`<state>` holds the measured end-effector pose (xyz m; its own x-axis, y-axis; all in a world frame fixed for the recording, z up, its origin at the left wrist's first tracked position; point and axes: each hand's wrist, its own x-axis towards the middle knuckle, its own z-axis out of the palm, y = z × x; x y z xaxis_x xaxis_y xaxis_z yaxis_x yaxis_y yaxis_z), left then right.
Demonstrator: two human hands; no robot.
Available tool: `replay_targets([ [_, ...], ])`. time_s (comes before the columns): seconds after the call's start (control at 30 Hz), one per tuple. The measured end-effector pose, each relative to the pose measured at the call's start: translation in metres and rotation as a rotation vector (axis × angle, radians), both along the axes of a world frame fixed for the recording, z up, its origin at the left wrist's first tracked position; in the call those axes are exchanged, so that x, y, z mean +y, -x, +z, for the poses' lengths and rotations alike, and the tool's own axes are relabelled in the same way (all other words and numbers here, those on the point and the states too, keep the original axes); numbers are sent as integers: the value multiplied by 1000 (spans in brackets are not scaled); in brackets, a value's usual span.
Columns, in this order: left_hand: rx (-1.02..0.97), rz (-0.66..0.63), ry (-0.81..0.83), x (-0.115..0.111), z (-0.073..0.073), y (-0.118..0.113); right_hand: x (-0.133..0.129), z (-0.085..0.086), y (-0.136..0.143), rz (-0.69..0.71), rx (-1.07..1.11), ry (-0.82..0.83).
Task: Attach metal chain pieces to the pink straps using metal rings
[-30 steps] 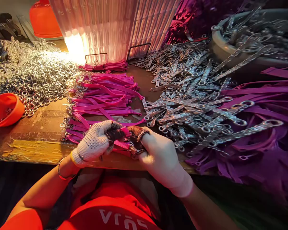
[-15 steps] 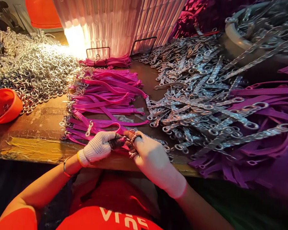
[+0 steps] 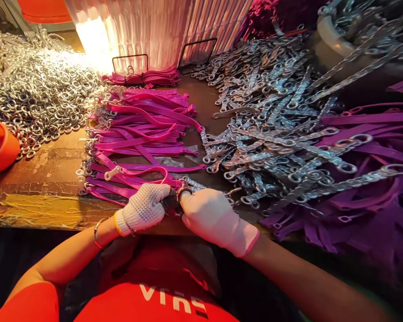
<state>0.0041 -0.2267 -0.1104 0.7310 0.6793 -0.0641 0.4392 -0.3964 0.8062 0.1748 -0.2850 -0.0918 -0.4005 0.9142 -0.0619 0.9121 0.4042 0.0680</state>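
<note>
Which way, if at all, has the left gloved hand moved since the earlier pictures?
Yes: the left gloved hand has shifted somewhat rightward, farther from the yellow tabletop patch.

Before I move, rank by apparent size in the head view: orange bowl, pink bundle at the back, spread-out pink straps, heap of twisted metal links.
1. Heap of twisted metal links
2. Spread-out pink straps
3. Orange bowl and pink bundle: too alike to rank; the frame cuts off the bowl

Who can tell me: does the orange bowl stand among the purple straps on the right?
No, the orange bowl stands at the left, beside the silvery rings.
</note>
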Motion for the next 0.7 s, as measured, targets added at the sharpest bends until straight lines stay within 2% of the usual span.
replay_targets([
  [0.1,67,-87,-56,6,13,2,-1,0,-7,46,20,-94],
  [0.2,244,-89,-245,23,44,25,1,2,-17,16,71,-165],
  [0.27,326,53,-402,36,69,51,2,2,-23,-46,107,-162],
  [0.37,377,163,-523,47,100,87,0,2,-22,-120,124,-94],
  [0.47,436,324,-580,45,110,100,4,8,-19,-104,90,-26],
  [0.53,307,522,-416,41,106,91,17,17,-24,-84,68,-32],
  [0.57,158,611,-242,39,101,82,28,20,-30,-103,45,-53],
  [0.63,-228,691,273,39,88,55,57,24,-46,-204,-48,-95],
  [0.7,-571,671,825,45,74,24,90,18,-63,-306,-186,-58],
])
